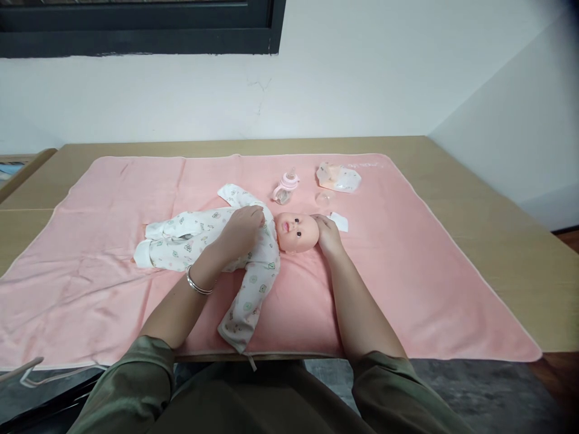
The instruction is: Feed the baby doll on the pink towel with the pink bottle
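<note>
Mat [375, 271] spread on table [488, 223]; table backed by wall [353, 78]. Doll [297, 234] laid crosswise on mat, face up, head to right, feet to left. Near sleeve [251, 292] extended toward table's front edge, far sleeve [233, 191] pointed back-left. Left hand [242, 229] placed over doll's chest, right hand [326, 234] set against crown. Bottle [286, 188] positioned behind doll's neck area. Bag [339, 178] located right of bottle, cap-like piece [324, 199] set just before bag. Card-like piece [339, 222] placed just behind-right of right hand.
</note>
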Motion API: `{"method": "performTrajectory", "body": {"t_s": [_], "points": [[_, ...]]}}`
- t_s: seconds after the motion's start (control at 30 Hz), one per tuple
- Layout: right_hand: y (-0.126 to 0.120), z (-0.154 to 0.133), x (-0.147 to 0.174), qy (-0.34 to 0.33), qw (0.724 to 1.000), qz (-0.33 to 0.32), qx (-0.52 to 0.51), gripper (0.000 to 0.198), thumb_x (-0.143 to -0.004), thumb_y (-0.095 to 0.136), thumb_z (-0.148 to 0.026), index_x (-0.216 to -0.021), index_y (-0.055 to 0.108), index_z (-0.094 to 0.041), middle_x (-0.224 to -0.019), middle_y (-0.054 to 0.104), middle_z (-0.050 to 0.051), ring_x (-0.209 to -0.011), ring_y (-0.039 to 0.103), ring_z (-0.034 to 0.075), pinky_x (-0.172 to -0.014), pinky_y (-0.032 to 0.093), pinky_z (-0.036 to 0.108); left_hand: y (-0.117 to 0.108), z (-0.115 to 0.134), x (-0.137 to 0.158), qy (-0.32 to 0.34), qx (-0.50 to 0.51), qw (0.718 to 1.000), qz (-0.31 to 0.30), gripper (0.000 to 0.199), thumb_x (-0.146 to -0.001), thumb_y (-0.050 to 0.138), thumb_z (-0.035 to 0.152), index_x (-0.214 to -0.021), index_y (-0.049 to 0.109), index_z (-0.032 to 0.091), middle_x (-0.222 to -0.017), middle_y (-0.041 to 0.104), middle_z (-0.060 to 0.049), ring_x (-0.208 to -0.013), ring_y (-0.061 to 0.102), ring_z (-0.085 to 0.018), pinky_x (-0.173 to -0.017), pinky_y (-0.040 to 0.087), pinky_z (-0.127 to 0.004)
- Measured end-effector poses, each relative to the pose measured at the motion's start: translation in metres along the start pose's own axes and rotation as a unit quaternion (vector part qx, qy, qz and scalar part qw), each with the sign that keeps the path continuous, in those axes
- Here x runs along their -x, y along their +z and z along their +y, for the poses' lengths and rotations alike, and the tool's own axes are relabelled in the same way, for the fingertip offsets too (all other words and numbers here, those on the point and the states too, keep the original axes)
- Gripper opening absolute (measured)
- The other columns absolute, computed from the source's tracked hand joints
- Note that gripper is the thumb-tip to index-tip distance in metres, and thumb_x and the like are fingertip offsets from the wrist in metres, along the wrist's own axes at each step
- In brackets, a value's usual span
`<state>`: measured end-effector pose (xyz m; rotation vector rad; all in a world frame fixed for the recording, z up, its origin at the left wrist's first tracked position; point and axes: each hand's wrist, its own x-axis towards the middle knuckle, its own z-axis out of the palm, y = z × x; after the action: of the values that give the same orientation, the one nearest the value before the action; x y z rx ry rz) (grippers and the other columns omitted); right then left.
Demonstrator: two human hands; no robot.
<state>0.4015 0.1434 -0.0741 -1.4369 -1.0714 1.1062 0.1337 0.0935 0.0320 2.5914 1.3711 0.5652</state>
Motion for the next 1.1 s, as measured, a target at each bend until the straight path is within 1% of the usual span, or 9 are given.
{"method": "performTrajectory", "body": {"t_s": [0.2, 0.47, 0.83, 0.97, 1.1], "points": [[-0.001, 0.003, -0.002, -0.015, 1.000, 0.002, 0.011, 0.029, -0.067, 0.055, -0.041, -0.079, 0.071, -0.020, -0.088, 0.072, 0.003, -0.088, 0.062, 0.020, -0.079, 0.046, 0.030, -0.003, -0.003, 0.001, 0.000, -0.016, 1.000, -0.010, 0.025, -0.080, 0.039, -0.003, -0.082, 0.044, 0.021, -0.094, 0.063, -0.012, -0.108, 0.061, -0.028, -0.090, 0.050, -0.041], [-0.001, 0.003, -0.003, -0.002, 1.000, 0.005, 0.010, 0.029, -0.067, 0.055, -0.041, -0.080, 0.071, -0.021, -0.089, 0.073, 0.003, -0.088, 0.064, 0.021, -0.077, 0.050, 0.031, -0.001, -0.011, 0.002, 0.004, -0.026, 1.000, -0.017, 0.027, -0.076, 0.040, -0.005, -0.081, 0.043, 0.022, -0.095, 0.062, -0.012, -0.106, 0.060, -0.028, -0.090, 0.049, -0.042], [-0.002, 0.006, -0.004, -0.019, 1.000, 0.005, 0.015, 0.029, -0.068, 0.054, -0.041, -0.079, 0.071, -0.020, -0.088, 0.072, 0.002, -0.087, 0.062, 0.019, -0.077, 0.046, 0.030, -0.002, -0.015, 0.004, 0.011, -0.014, 1.000, -0.024, 0.030, -0.070, 0.042, -0.006, -0.081, 0.042, 0.022, -0.095, 0.061, -0.011, -0.102, 0.060, -0.028, -0.087, 0.050, -0.042], [-0.002, 0.007, -0.005, -0.015, 1.000, -0.001, 0.014, 0.030, -0.068, 0.054, -0.041, -0.080, 0.072, -0.020, -0.088, 0.071, 0.002, -0.088, 0.061, 0.019, -0.077, 0.045, 0.029, -0.007, -0.013, 0.003, 0.010, -0.021, 0.999, -0.030, 0.028, -0.074, 0.042, -0.005, -0.081, 0.041, 0.023, -0.095, 0.061, -0.011, -0.101, 0.059, -0.028, -0.085, 0.049, -0.041], [-0.002, 0.006, -0.005, -0.009, 1.000, 0.002, 0.005, 0.031, -0.066, 0.055, -0.042, -0.079, 0.071, -0.019, -0.086, 0.071, 0.003, -0.086, 0.061, 0.019, -0.077, 0.045, 0.029, -0.007, -0.006, 0.001, 0.006, -0.013, 1.000, -0.011, 0.024, -0.084, 0.038, -0.001, -0.083, 0.043, 0.022, -0.092, 0.061, -0.010, -0.091, 0.058, -0.025, -0.082, 0.047, -0.039]]}}
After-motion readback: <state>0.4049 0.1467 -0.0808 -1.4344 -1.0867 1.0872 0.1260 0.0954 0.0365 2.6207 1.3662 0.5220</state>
